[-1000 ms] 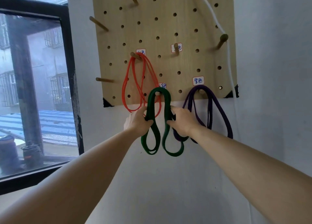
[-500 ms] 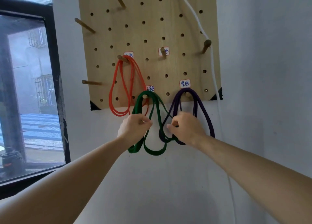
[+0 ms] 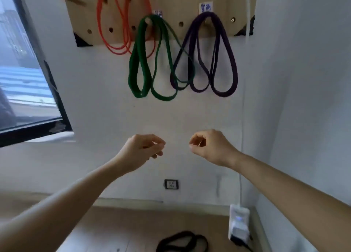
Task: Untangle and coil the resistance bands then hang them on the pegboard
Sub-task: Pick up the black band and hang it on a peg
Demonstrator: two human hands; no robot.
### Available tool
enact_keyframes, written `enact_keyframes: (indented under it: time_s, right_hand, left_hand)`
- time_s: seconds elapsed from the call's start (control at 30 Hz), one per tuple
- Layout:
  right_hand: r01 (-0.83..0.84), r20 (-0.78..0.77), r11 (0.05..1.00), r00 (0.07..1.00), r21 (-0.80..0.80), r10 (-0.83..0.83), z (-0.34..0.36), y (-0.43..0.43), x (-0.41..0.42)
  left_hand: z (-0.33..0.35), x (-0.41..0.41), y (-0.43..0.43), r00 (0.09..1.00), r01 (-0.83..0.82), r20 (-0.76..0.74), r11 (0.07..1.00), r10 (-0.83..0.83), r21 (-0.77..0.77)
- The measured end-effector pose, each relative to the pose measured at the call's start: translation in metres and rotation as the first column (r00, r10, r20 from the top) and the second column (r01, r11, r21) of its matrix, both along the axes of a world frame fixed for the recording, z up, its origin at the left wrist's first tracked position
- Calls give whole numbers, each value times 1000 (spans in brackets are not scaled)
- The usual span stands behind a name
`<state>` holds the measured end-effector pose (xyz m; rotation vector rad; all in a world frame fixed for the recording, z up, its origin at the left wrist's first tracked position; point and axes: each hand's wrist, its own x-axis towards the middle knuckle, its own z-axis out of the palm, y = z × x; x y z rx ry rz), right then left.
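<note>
Bands hang coiled on the pegboard (image 3: 171, 6): orange (image 3: 114, 33), green (image 3: 144, 61), purple (image 3: 224, 61). Below it, left hand (image 3: 142, 149) and right hand (image 3: 210, 147) are loosely curled, holding nothing. A black band (image 3: 182, 241) lies on the floor, probably next.

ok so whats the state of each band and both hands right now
orange resistance band: hung on the wooden pegboard, coiled
green resistance band: hung on a peg, coiled, one loop crossing the purple one
purple resistance band: hung on a peg, coiled
black resistance band: lying on the floor, not hung
left hand: empty, fingers curled
right hand: empty, fingers curled
</note>
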<state>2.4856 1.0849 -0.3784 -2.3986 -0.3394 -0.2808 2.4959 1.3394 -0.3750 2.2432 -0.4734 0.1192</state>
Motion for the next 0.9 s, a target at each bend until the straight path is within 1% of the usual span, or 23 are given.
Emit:
enact_keyframes:
  time_s: [0.17,0.27,0.37,0.47,0.6,0.77,0.87,0.9]
  right_hand:
    - [-32,-247,991,969,-132,-1,-105,17,7]
    - [-75,-405,978,914,-196,-11,-168,27,13]
    - [-113,-508,960,860,-257,-35,-228,37,19]
    - [-140,-572,947,818,-288,-53,-286,43,23]
    - [-117,-647,955,757,-274,-93,-358,43,30]
    - [-39,-668,969,731,-246,-139,-433,43,43]
    - [-52,-689,974,715,-221,-118,-470,47,53]
    - [-69,-688,970,717,-235,-116,-481,49,57]
  left_hand:
    - [-127,-12,16,967,-83,-247,995,66,-60]
    - [-196,-27,23,924,-148,-364,986,112,-71]
    - [-258,-41,25,876,-207,-455,977,159,-58]
    - [-313,-48,24,825,-255,-531,966,191,-50]
    - [-384,-50,23,748,-354,-604,935,275,-12]
    - [-468,-41,21,618,-492,-684,869,387,47]
    - [-504,-36,15,544,-566,-709,820,449,86]
    - [-515,-34,13,525,-587,-707,803,474,102]
